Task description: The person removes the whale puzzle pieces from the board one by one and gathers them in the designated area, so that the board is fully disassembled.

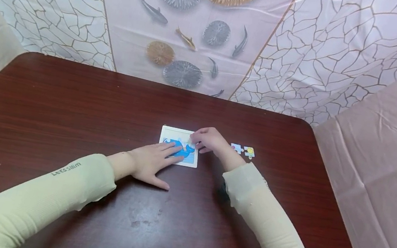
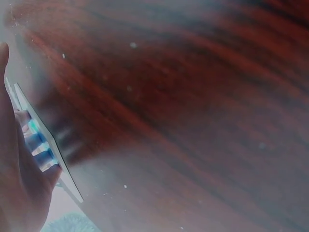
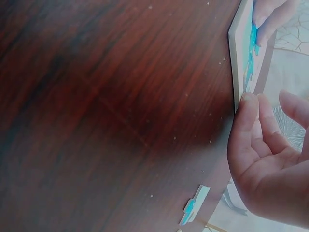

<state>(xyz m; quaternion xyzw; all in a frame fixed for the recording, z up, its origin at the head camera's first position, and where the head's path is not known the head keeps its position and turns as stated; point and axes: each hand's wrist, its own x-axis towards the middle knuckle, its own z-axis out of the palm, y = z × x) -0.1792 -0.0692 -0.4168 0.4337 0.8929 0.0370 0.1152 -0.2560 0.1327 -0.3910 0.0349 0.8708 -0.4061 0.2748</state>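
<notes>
A white-framed jigsaw puzzle board [image 1: 196, 163] lies on the dark wooden table, with a blue whale picture [image 1: 187, 153] in it. My left hand [image 1: 151, 162] rests on its left and lower part, fingers spread straight across the whale, thumb out over the table. At the upper right corner of the board is my right hand [image 1: 213, 140], its fingers bent and their tips at the rim. In the right wrist view, the right fingertips [image 3: 248, 99] come close together there; I cannot tell if a piece is between them. The hands hide parts of the picture.
Right of the board, beyond my right wrist, lie two loose puzzle pieces: one blue and white [image 1: 236, 148], the other with a yellow sun-like shape [image 1: 250, 151]. A patterned curtain [image 1: 197, 32] hangs behind the table's [image 1: 81, 101] far edge, and plain cloth [image 1: 387, 141] hangs at the right.
</notes>
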